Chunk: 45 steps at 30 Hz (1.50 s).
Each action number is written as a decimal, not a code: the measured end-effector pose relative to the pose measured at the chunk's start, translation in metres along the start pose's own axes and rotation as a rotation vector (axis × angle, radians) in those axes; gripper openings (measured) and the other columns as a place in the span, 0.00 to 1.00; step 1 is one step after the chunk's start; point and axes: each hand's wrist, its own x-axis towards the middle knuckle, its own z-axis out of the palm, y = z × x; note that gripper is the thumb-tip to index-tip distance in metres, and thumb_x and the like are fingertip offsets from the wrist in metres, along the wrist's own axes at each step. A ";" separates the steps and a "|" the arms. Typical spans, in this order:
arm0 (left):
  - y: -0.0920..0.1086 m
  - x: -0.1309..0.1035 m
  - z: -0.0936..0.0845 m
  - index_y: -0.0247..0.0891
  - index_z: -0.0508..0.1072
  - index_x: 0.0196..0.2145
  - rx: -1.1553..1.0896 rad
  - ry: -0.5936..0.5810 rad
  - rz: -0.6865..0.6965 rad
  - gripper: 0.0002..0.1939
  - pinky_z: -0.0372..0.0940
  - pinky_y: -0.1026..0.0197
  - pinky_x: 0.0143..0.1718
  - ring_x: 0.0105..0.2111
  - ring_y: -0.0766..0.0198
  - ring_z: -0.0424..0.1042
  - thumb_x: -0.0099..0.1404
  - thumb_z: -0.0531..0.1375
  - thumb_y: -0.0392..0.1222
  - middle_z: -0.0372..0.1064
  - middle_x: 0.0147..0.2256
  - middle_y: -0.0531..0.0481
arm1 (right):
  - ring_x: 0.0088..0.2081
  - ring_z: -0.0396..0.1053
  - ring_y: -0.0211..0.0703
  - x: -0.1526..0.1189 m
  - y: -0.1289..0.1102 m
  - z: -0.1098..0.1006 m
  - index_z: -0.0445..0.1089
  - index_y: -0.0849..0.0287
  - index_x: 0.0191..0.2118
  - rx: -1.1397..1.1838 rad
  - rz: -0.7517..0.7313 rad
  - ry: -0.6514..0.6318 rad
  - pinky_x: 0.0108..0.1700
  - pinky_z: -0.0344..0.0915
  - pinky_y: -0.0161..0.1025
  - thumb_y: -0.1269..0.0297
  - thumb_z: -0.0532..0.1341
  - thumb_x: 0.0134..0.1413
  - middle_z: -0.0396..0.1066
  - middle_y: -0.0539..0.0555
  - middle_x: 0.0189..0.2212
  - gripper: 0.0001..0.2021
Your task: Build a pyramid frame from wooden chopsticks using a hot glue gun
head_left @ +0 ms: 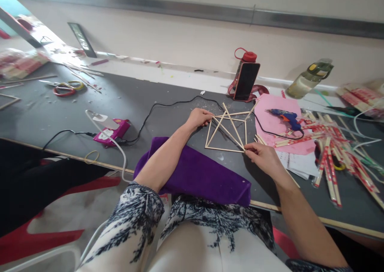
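Observation:
A frame of thin wooden sticks [225,149] stands on the dark grey table, with a square face and several sticks crossing above it. My left hand [199,118] pinches the frame's upper left corner between thumb and fingers. At the lower right corner, where several sticks meet, my right hand [261,155] has its thumb and forefinger closed on the wood. A purple cloth [201,174] lies at the table's front edge, below the frame.
Right of the frame, a blue glue gun [285,118] rests on pink paper [265,104] beside wrapped chopsticks [330,172]. Behind stand a phone [247,81] and a green bottle [309,80]. A purple box [112,133] with cables and scissors [64,89] lie left.

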 end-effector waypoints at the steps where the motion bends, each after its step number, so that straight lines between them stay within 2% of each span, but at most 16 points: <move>1: -0.001 0.001 0.000 0.31 0.78 0.37 -0.004 0.001 0.006 0.13 0.52 0.73 0.16 0.17 0.75 0.61 0.54 0.59 0.37 0.68 0.22 0.51 | 0.25 0.71 0.39 0.000 0.000 0.000 0.75 0.54 0.38 0.002 0.007 0.000 0.30 0.66 0.37 0.61 0.57 0.50 0.76 0.50 0.29 0.12; 19: 0.003 0.000 0.000 0.32 0.78 0.38 -0.012 -0.001 -0.013 0.13 0.52 0.73 0.15 0.17 0.76 0.61 0.54 0.60 0.38 0.68 0.22 0.52 | 0.26 0.71 0.38 0.000 -0.001 0.001 0.75 0.55 0.39 0.040 0.037 -0.015 0.31 0.66 0.36 0.62 0.56 0.51 0.75 0.50 0.30 0.12; 45: 0.003 0.000 -0.001 0.31 0.77 0.37 -0.009 0.013 -0.021 0.13 0.53 0.73 0.15 0.16 0.76 0.62 0.54 0.60 0.37 0.68 0.23 0.51 | 0.29 0.71 0.39 0.002 -0.001 0.004 0.75 0.55 0.39 0.032 -0.010 0.012 0.33 0.67 0.36 0.63 0.57 0.51 0.76 0.50 0.31 0.12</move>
